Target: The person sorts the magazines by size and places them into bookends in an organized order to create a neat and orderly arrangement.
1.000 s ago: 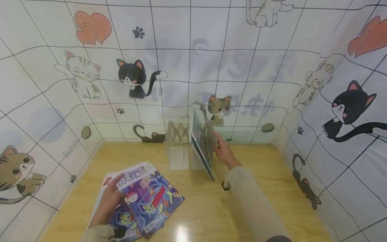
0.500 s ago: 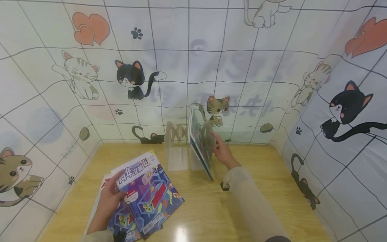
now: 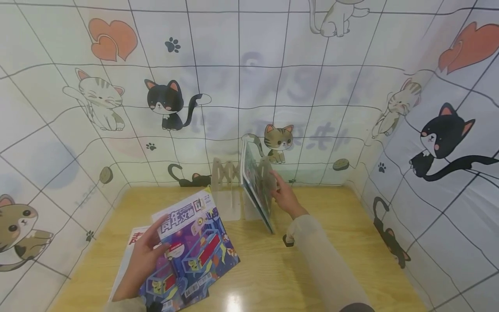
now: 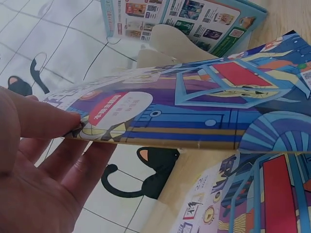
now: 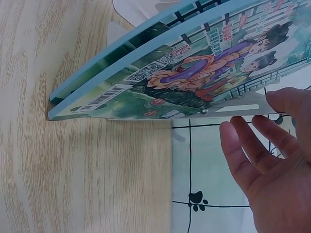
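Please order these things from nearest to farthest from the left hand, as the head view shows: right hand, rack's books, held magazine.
1. Magazine: pinched by the left hand.
2. Books: ahead and to the right, leaning in the rack.
3. Right hand: past the books, at the rack's right end.

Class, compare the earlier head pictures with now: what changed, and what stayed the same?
The left hand has moved the top magazine forward and slightly right, toward the rack. Nothing was newly gripped or released. The right hand still holds the rack's right end; the books stayed in place.
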`<state>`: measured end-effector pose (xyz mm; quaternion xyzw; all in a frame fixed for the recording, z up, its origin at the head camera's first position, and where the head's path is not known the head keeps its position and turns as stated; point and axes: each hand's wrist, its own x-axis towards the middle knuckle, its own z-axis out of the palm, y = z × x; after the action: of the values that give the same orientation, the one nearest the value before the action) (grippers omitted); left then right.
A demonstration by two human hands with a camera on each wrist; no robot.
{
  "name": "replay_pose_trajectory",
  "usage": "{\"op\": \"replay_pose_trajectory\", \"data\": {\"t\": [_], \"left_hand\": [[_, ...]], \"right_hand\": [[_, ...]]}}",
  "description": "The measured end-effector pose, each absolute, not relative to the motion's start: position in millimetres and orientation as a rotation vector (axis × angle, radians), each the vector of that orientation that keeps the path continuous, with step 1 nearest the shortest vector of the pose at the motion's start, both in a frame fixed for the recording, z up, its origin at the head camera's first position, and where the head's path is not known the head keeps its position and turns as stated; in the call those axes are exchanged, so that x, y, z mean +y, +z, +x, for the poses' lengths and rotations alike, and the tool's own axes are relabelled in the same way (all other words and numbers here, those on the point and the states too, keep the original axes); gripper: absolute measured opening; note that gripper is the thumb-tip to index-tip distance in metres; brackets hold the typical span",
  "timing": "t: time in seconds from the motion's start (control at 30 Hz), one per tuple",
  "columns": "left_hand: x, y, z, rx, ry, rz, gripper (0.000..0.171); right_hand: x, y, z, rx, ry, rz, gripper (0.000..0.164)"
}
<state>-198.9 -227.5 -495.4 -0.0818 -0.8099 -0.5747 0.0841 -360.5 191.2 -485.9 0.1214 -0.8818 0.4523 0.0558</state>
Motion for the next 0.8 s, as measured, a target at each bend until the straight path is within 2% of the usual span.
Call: {"op": "replay_pose_trajectory", "data": {"t": [0.8], "left_hand": [[-199.5, -468.1, -211.6, -2.576, -1.384, -0.449, 0.083]], "right_hand": [[191.9, -489.0, -361.7, -2.699, 1.367, 0.337, 0.068]]}}
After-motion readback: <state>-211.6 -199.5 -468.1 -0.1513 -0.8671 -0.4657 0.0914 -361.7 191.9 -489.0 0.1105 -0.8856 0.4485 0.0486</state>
